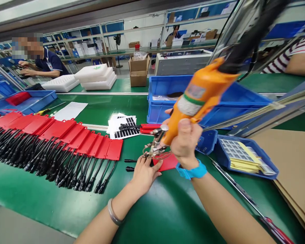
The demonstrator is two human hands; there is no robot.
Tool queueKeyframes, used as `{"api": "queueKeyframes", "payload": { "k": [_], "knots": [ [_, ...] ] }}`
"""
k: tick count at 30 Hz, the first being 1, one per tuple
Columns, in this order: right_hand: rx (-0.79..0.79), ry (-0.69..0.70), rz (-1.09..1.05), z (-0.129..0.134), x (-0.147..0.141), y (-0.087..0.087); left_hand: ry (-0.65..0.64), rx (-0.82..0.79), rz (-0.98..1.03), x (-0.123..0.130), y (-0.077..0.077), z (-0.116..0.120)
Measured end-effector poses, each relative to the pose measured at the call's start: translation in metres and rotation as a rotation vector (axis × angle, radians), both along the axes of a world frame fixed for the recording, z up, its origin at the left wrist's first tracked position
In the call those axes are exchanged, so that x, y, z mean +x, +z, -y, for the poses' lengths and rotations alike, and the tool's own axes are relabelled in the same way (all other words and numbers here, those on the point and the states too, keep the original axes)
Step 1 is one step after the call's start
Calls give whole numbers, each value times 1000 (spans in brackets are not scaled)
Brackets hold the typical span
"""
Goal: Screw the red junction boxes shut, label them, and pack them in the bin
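My right hand [185, 144] is wrapped round the body of an orange electric screwdriver [193, 100], tilted with its metal tip end pointing down and left. Beneath that tip a flat red case [169, 162] lies on the green bench, partly covered by my hands. My left hand [146, 174] holds the left end of this case, thumb at the near edge and fingertips close to the driver's tip. Two short black cable ends [130, 168] stick out left of the case. The exact contact point of the tip is hard to make out.
A long row of red cases [85, 140] with black cables lies to the left. Behind are printed sheets [122, 127] and a large blue bin [162, 113]. At right stand a blue tray [273, 173] with labels and a long screwdriver [244, 195]. Co-workers sit beyond.
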State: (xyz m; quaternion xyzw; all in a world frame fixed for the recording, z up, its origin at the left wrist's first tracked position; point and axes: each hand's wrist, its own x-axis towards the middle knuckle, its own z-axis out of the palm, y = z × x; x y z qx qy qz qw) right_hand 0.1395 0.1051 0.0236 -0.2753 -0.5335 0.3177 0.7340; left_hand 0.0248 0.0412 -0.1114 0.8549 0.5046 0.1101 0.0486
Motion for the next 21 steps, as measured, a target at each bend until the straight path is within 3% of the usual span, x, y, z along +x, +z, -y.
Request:
{"api": "queueKeyframes", "payload": {
  "k": [4,7,11,16,21],
  "knots": [
    [104,-253,-39,21,19,44,-29,-8,48,-2,6,0],
    [108,-318,-37,34,25,59,27,-60,110,1,6,-2],
    [33,-226,-34,40,26,39,124,-88,189,6,-3,-4],
    [-48,-132,-20,41,27,1,92,-88,277,6,-9,-4],
    [-58,-125,-13,42,27,-12,74,-117,259,5,-7,-4]
  ]
}}
